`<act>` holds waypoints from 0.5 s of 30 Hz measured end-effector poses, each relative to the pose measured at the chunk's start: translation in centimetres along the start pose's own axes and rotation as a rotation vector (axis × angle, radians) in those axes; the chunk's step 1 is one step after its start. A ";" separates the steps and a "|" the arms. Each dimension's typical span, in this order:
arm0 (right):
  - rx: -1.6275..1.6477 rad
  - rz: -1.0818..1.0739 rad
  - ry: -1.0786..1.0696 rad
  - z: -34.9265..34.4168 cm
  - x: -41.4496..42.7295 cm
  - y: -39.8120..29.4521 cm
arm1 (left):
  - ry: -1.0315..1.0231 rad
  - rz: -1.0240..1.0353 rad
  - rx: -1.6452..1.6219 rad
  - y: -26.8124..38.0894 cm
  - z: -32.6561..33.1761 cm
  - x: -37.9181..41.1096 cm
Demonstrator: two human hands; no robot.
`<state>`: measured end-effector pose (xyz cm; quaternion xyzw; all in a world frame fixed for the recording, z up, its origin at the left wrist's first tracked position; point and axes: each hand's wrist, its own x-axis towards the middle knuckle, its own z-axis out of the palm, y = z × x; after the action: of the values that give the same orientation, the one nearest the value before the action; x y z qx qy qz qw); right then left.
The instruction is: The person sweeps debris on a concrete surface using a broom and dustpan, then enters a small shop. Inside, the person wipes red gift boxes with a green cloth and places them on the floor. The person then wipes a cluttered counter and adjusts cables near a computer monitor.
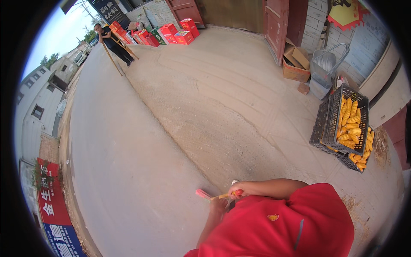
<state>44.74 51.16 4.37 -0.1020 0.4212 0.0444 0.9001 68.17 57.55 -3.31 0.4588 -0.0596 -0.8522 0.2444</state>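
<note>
A small brush (203,193) with pink bristles, a yellow handle and a red handle end is held low in front of my red shirt (273,231). My right hand (236,189) is closed around the handle close to its red end. Nearer the bristles, my left hand (219,205) grips the same handle, its fingers partly hidden. The bristles point away to the left, over the grey road (141,180). A small white thing, possibly a shoe tip (234,182), shows just beyond my right hand.
Stacked black plastic crates (330,128) of corn cobs (351,123) stand at right. Behind them are a cardboard box (296,73) and a grey wheelbarrow-like container (321,77). A person (112,41) on wooden crutches stands far left, near red gift boxes (168,32). A seam (160,125) crosses the ground.
</note>
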 end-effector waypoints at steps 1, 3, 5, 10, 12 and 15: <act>-0.060 -0.009 0.014 1.9 -0.6 -1.5 | 0.061 -0.040 -0.084 1.6 1.1 -1.3; -0.218 -0.056 -0.034 4.5 -1.5 -3.8 | 0.200 0.005 -0.227 4.0 1.9 -2.6; -0.386 -0.100 -0.064 6.1 -1.2 -5.7 | 0.352 0.089 -0.381 6.2 2.1 -2.9; -0.384 -0.111 -0.067 11.2 -8.6 -12.1 | 0.565 0.322 -0.648 12.0 -1.2 0.1; -0.344 -0.107 -0.072 11.2 -10.2 -13.4 | 0.580 0.331 -0.749 14.9 -1.4 0.7; -0.436 -0.349 -0.177 10.5 -10.9 -15.3 | 0.615 0.418 -0.752 18.4 -2.0 2.5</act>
<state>48.14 38.62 21.52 -0.3596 0.2975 -0.0128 0.8843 75.31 40.55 -0.41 0.5464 0.2343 -0.5739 0.5632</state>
